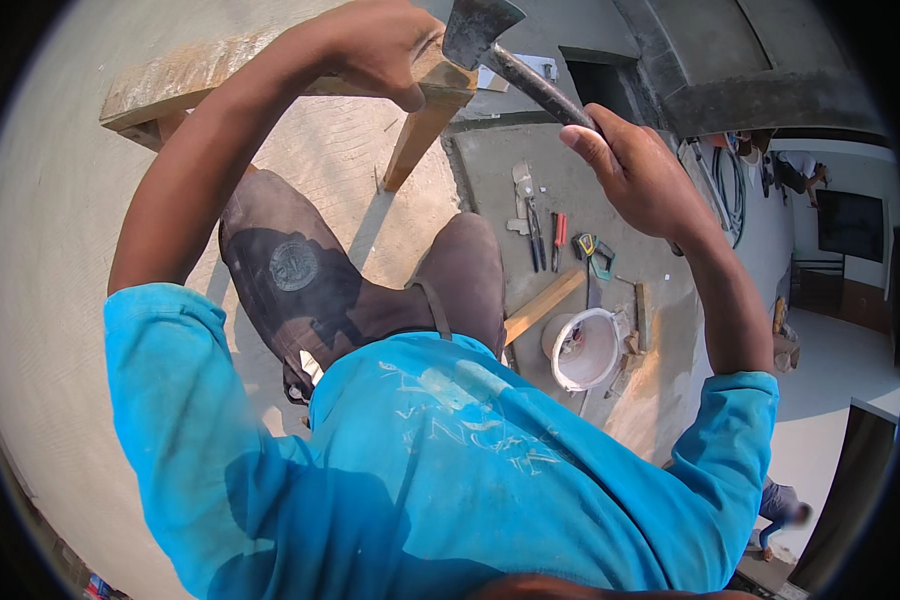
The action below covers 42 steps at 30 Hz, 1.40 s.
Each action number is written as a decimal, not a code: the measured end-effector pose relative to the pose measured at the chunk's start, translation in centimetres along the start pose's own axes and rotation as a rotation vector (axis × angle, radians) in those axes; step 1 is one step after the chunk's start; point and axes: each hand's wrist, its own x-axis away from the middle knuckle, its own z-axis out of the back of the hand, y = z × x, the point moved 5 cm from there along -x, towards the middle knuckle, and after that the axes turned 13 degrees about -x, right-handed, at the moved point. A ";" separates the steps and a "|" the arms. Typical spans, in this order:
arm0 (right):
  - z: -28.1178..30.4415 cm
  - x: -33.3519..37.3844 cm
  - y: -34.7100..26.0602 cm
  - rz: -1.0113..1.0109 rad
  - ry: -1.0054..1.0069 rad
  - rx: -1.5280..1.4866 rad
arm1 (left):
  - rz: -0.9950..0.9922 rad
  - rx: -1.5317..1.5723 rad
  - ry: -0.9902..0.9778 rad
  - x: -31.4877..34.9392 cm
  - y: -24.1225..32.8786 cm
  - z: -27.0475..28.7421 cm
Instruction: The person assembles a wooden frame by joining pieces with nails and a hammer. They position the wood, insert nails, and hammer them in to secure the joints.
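A hatchet with a dark metal head (478, 32) and a metal handle (542, 88) is in my right hand (642, 172), whose fingers wrap round the grip end. Its head is up close to the end of a wooden beam (195, 75); I cannot tell whether they touch. My left hand (382, 50) is closed over that end of the beam, thumb down along its side. The fingertips are partly hidden, so anything small under them does not show. A slanting wooden leg (418, 140) stands below the beam, in front of my knees.
On the grey floor to the right lie pliers (537, 240), a red-handled tool (558, 240), a handsaw (594, 262) and a wooden plank (548, 304). A whitish bucket (588, 372) stands nearby. A hose (734, 200) hangs coiled. Two people (798, 175) (782, 505) are at the far right.
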 end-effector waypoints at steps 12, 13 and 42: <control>-1.4 1.4 1.3 -0.263 -0.071 -0.239 | 0.060 0.032 -0.021 -0.7 -0.2 0.5; -2.4 3.9 2.1 -0.287 0.004 -0.412 | 0.072 0.022 -0.059 -0.6 0.3 -0.2; -39.6 -6.3 24.2 -0.899 0.740 -1.901 | 0.114 0.717 0.834 26.6 -20.2 6.5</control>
